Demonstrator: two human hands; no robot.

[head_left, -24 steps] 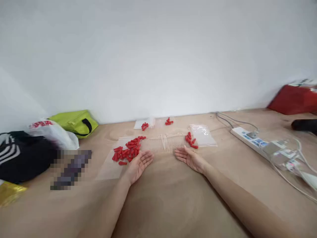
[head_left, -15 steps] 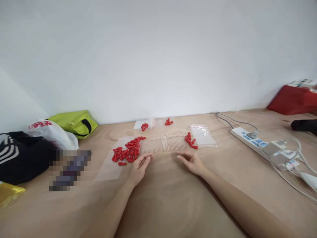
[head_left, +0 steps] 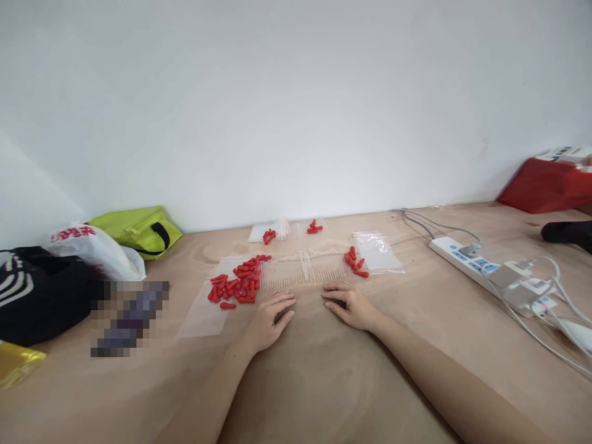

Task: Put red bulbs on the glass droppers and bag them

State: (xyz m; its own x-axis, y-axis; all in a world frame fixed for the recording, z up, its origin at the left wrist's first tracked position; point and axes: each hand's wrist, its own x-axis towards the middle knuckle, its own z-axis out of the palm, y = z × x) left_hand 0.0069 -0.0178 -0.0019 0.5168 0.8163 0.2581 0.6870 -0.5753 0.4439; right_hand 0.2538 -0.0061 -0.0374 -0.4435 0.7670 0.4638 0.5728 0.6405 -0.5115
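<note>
My left hand (head_left: 271, 319) rests on the brown tabletop (head_left: 314, 376), fingers stretched out and thumb apart, holding nothing. Opposite it lies my right hand (head_left: 348, 304), also empty, with its fingers extended toward the left. Just beyond both hands are two side-by-side rows of thin clear tubes, a left row (head_left: 281, 272) and a right row (head_left: 329, 265). A heap of red rubber bulbs (head_left: 238, 280) lies left of the tubes, partly over a clear plastic bag (head_left: 203, 314). A few more red bulbs (head_left: 355, 262) sit at the right end of the rows.
Small bags with red bulbs (head_left: 269, 235) lie near the wall. A clear zip bag (head_left: 379, 253) is right of the tubes. Farther right stands a white power strip (head_left: 457, 256) with cables. At left are a green pouch (head_left: 139, 228), a white plastic bag (head_left: 97, 250) and a black bag (head_left: 46, 296).
My left hand has moved slightly right and nearer me, turning palm down with its fingers straightened. My right hand has shifted a little left and lowered onto the table. Tubes and bulbs have stayed put.
</note>
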